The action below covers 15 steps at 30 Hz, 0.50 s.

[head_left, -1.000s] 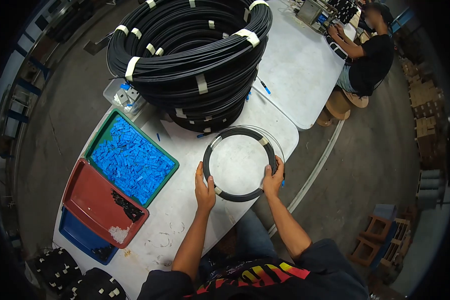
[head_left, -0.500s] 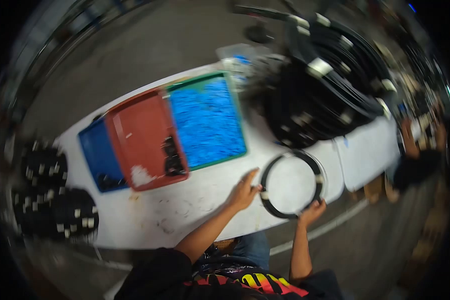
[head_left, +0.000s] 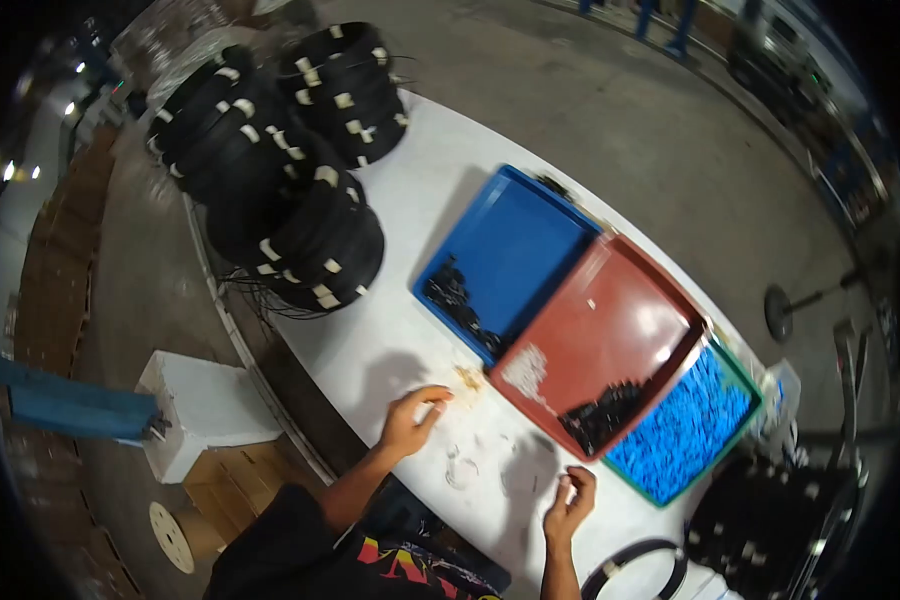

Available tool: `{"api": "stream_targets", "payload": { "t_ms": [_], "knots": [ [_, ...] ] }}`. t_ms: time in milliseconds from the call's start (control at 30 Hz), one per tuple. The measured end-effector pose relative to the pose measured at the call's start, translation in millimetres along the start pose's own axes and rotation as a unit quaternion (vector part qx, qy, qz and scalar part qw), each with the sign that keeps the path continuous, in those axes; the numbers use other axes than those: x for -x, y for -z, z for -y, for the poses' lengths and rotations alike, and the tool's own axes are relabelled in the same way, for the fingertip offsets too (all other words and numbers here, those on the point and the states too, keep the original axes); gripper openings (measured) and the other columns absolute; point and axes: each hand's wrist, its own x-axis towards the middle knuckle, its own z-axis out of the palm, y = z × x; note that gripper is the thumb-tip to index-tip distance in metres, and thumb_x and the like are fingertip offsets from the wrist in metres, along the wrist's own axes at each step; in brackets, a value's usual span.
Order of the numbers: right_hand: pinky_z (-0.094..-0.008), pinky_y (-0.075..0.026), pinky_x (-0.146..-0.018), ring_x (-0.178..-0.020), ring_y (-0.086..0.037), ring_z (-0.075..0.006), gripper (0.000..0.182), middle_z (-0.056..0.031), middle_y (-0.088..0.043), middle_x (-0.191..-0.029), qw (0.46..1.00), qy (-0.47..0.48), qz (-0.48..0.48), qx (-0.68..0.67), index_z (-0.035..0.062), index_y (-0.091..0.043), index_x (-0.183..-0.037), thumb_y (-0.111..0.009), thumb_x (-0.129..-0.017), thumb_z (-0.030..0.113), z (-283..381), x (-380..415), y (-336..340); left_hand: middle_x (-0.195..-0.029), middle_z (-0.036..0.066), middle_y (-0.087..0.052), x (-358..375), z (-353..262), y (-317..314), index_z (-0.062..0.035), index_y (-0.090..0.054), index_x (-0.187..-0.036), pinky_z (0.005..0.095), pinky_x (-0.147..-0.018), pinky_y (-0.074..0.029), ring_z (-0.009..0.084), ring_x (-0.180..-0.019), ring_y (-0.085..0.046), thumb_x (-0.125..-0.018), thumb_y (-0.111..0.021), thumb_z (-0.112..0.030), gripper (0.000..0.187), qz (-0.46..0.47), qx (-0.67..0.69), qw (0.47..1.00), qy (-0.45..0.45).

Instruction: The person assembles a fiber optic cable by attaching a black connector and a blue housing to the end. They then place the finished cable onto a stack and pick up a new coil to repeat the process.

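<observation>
My left hand (head_left: 410, 422) hovers over the white table (head_left: 370, 340), beside a small yellowish mark, its fingers loosely stretched and nothing seen in them. My right hand (head_left: 570, 502) is above the table's near side, below the red tray (head_left: 560, 320); its fingers are loosely bent, apart from the thumb, with no object visible. At the bottom edge, right of that hand, lies a black coil of cable or tubing (head_left: 658, 546), partly cut off by the view. The red tray holds black pieces (head_left: 602, 415) and small whitish pieces (head_left: 525, 371).
A blue tray (head_left: 515, 250) with black pieces adjoins the red one; a green tray (head_left: 753, 405) holds blue pieces (head_left: 685, 425). Stacks of taped black coils (head_left: 315, 235) stand at the table's left end, more coils (head_left: 755, 525) at lower right. A white block (head_left: 205, 410) and wooden spool (head_left: 175, 538) are left.
My view has swung left along the table. Both hands have let go of the black coil, which now lies on the table at lower right, and have moved away from it.
</observation>
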Motion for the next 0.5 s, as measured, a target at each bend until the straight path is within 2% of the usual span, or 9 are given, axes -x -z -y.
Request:
{"api": "stream_targets", "payload": {
  "t_ms": [67, 133, 200, 267, 300, 333, 367, 400, 500],
  "knots": [
    [-0.0343, -0.051, -0.082, -0.088, -0.063, -0.0246, 0.018, -0.0151, -0.066, -0.101, 0.992, 0.057, 0.102, -0.047, -0.0015, -0.065, -0.109, -0.068, -0.092, 0.004, 34, -53, -60, -0.106, 0.012, -0.071, -21, 2, 42, 0.0, -0.066, -0.109, 0.0347, -0.091, -0.05, 0.0218, -0.1, -0.067, -0.094, -0.068, -0.008, 0.017, -0.192, -0.046, 0.98, -0.04],
    [-0.034, -0.052, -0.081, -0.089, -0.065, -0.025, 0.021, -0.015, -0.067, -0.102, 0.968, 0.127, 0.209, -0.058, -0.0014, -0.064, -0.11, -0.07, -0.091, 0.005, 85, -109, -118, -0.112, 0.01, -0.062, -45, 11, 87, -0.0012, -0.058, -0.117, 0.0346, -0.096, -0.042, 0.0206, -0.103, -0.057, -0.092, -0.07, -0.012, 0.029, -0.355, -0.087, 0.928, -0.072],
    [-0.0335, -0.053, -0.081, -0.091, -0.067, -0.0252, 0.025, -0.015, -0.068, -0.104, 0.945, 0.13, 0.292, -0.067, -0.0014, -0.063, -0.113, -0.072, -0.091, 0.007, 128, -156, -172, -0.119, 0.009, -0.051, -76, 16, 138, -0.0027, -0.048, -0.127, 0.0357, -0.099, -0.037, 0.0207, -0.106, -0.047, -0.092, -0.071, -0.016, 0.043, -0.473, -0.012, 0.874, -0.107],
    [-0.0348, -0.053, -0.086, -0.092, -0.067, -0.027, 0.032, -0.0155, -0.069, -0.106, 0.931, 0.165, 0.31, -0.102, -0.0009, -0.061, -0.117, -0.075, -0.091, 0.011, 167, -196, -232, -0.133, 0.014, -0.046, -101, 9, 195, -0.0039, -0.041, -0.137, 0.037, -0.107, -0.034, 0.0237, -0.122, -0.044, -0.093, -0.07, -0.02, 0.055, -0.502, 0.048, 0.856, -0.118],
    [-0.0366, -0.052, -0.089, -0.097, -0.067, -0.0285, 0.037, -0.0166, -0.069, -0.11, 0.927, 0.173, 0.319, -0.095, -0.0001, -0.059, -0.121, -0.075, -0.091, 0.014, 184, -215, -260, -0.133, 0.014, -0.046, -117, 1, 216, -0.0039, -0.041, -0.137, 0.037, -0.107, -0.034, 0.0237, -0.122, -0.044, -0.093, -0.07, -0.02, 0.055, -0.508, 0.047, 0.852, -0.119],
    [-0.0384, -0.052, -0.092, -0.101, -0.067, -0.03, 0.042, -0.0176, -0.069, -0.115, 0.923, 0.182, 0.329, -0.089, 0.0006, -0.057, -0.126, -0.075, -0.092, 0.017, 201, -234, -288, -0.139, 0.017, -0.043, -133, -8, 237, -0.0046, -0.037, -0.141, 0.0386, -0.111, -0.032, 0.0261, -0.131, -0.04, -0.094, -0.071, -0.017, 0.059, -0.532, 0.112, 0.834, -0.089],
    [-0.0398, -0.05, -0.097, -0.111, -0.065, -0.0322, 0.049, -0.0192, -0.066, -0.124, 0.921, 0.178, 0.33, -0.103, 0.0015, -0.052, -0.133, -0.074, -0.093, 0.021, 218, -250, -318, -0.145, 0.02, -0.039, -148, -13, 254, -0.0053, -0.034, -0.144, 0.0402, -0.116, -0.03, 0.0286, -0.14, -0.036, -0.094, -0.071, -0.015, 0.064, -0.554, 0.177, 0.812, -0.058],
    [-0.0413, -0.048, -0.101, -0.12, -0.062, -0.0344, 0.057, -0.0207, -0.063, -0.134, 0.92, 0.173, 0.33, -0.117, 0.0024, -0.047, -0.139, -0.073, -0.094, 0.025, 234, -264, -349, -0.145, 0.02, -0.039, -162, -15, 266, -0.0053, -0.034, -0.144, 0.0402, -0.116, -0.03, 0.0286, -0.14, -0.036, -0.094, -0.071, -0.015, 0.064, -0.559, 0.176, 0.808, -0.06],
    [-0.044, -0.036, -0.115, -0.142, -0.044, -0.0408, 0.085, -0.0275, -0.044, -0.154, 0.906, 0.14, 0.384, -0.114, 0.0027, -0.026, -0.155, -0.073, -0.094, 0.037, 272, -295, -430, -0.158, 0.024, -0.026, -186, -10, 286, -0.0099, -0.023, -0.151, 0.0433, -0.123, -0.023, 0.0339, -0.152, -0.022, -0.088, -0.074, -0.001, 0.082, -0.553, 0.154, 0.818, 0.033]
  ]
}}
